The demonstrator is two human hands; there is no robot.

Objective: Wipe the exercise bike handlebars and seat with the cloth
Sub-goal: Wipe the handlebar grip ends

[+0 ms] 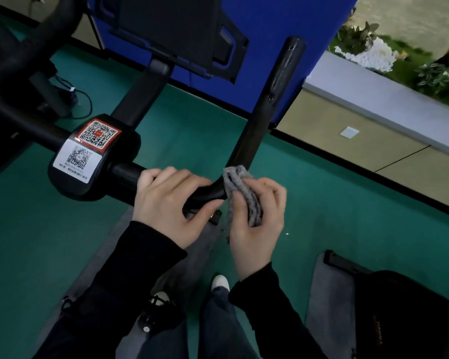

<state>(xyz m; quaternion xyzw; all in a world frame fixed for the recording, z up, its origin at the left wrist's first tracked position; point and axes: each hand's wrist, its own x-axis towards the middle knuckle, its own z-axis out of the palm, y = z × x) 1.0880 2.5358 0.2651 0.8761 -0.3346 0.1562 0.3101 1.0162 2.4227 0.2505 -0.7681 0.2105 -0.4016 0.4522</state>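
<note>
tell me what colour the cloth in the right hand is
Grey, a fuzzy cloth, seen best in the head view, bunched in the right hand.

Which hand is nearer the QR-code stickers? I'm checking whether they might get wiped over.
Left. The left hand grips the handlebar right beside the QR-code stickers; the right hand, holding the cloth, is farther along at the bend.

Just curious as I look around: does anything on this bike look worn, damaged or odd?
Yes. The upright handlebar horn looks scuffed, with pale worn patches and small nicks along its black grip. The right hand holds the cloth at the bend below; the left hand grips the bar.
</note>
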